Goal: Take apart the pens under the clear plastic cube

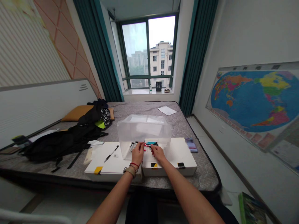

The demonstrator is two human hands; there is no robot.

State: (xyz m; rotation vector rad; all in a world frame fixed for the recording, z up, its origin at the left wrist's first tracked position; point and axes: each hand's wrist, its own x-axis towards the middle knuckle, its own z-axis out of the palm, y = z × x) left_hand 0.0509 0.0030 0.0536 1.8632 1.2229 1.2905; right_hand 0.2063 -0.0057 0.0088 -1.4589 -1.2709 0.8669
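Observation:
A clear plastic bin lies on its side across two white boxes, its opening toward me. Several pens, among them teal, red and black ones, are inside it. My left hand, with a watch and a red string at the wrist, reaches into the opening with its fingers pinched at the pens. Close on its right, my right hand has its fingers curled together at the pens too. What either hand grips is too small to make out. One black and white pen lies on the left box.
The boxes stand on a grey mattress. A black backpack and a mustard cushion are at the left. A white sheet lies farther back. A blurred purple item is right of the boxes.

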